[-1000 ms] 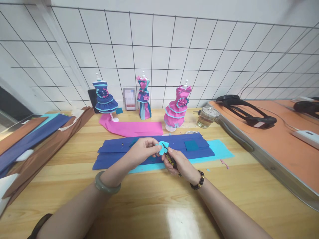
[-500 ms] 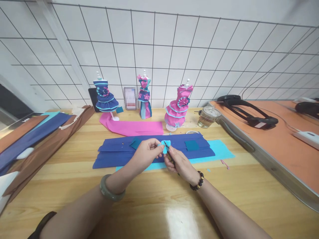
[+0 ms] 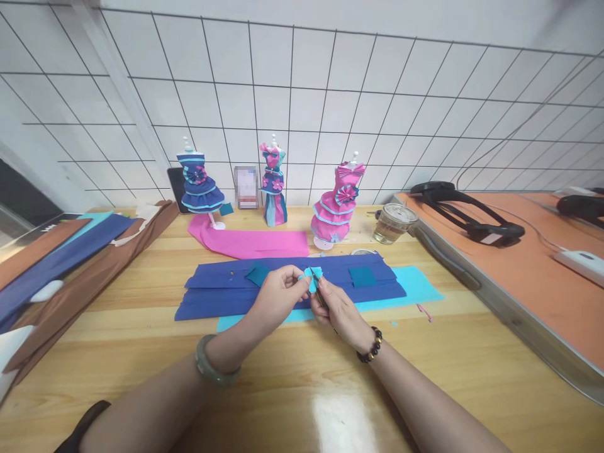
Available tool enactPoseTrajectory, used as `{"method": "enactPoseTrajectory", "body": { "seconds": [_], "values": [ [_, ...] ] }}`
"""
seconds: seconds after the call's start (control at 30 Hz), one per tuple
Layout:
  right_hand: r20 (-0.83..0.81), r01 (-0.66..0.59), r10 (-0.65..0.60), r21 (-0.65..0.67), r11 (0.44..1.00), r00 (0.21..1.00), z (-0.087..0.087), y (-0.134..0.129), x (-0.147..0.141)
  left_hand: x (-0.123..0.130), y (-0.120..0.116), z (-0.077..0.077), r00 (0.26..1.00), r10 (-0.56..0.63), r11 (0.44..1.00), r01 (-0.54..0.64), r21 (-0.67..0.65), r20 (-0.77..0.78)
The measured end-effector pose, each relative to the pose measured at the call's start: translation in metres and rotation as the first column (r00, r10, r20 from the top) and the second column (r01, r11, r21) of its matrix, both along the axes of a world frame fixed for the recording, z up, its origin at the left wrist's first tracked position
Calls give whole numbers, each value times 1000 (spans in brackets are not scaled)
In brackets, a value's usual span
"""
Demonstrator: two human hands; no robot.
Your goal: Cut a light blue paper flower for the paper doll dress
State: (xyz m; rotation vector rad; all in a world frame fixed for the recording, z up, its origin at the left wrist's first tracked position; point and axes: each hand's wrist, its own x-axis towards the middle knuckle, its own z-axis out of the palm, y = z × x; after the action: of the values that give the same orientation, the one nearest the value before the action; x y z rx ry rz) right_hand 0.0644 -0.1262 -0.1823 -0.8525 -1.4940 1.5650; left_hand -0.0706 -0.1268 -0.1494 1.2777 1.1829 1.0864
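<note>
My left hand (image 3: pixel 282 292) pinches the left edge of a small light-blue crepe paper piece (image 3: pixel 312 284) with rounded, petal-like lobes. In my right hand (image 3: pixel 338 309) is a slim pair of dark snips (image 3: pixel 321 298), their pointed end lying against the upper part of the piece. My fingers cover most of the handle, and how far the blades are apart is too small to see. Both hands are close together above a dark-blue crepe paper strip (image 3: pixel 207 296). Two teal paper squares lie on that strip, one beside my left hand and another teal square (image 3: pixel 362 277) to the right.
Behind stand three small dress forms: a blue one (image 3: pixel 198 182), a multicoloured one (image 3: pixel 274 182) and a pink one (image 3: pixel 337 207). A pink paper strip (image 3: pixel 255 242), a lidded glass (image 3: pixel 394 225), a phone (image 3: pixel 246 187) and a black headset (image 3: pixel 472 217) are around. Folded paper (image 3: pixel 85 264) lies left.
The snips' tip has shifted slightly on the light-blue piece, and my right hand has moved a little left. Both hands keep their hold.
</note>
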Motion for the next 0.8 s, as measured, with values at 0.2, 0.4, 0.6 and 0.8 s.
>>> {"method": "enactPoseTrajectory", "body": {
  "seconds": [0.2, 0.4, 0.6, 0.8],
  "values": [
    [-11, 13, -13, -6, 1000, 1000, 3, -1, -1, 0, 1, -2, 1000, -13, 1000, 13, -10, 9],
    [-9, 21, -21, -21, 1000, 1000, 3, -2, -3, 0, 1, 2, 1000, -9, 1000, 9, -20, 1],
    [-38, 34, -36, -33, 999, 999, -1, -2, -4, -1, 2, 0, 1000, -26, 1000, 26, -2, 14],
    [-39, 52, -54, -31, 998, 998, 3, -2, -6, -2, 2, -2, 999, -25, 1000, 25, 5, 21]
  ]
}}
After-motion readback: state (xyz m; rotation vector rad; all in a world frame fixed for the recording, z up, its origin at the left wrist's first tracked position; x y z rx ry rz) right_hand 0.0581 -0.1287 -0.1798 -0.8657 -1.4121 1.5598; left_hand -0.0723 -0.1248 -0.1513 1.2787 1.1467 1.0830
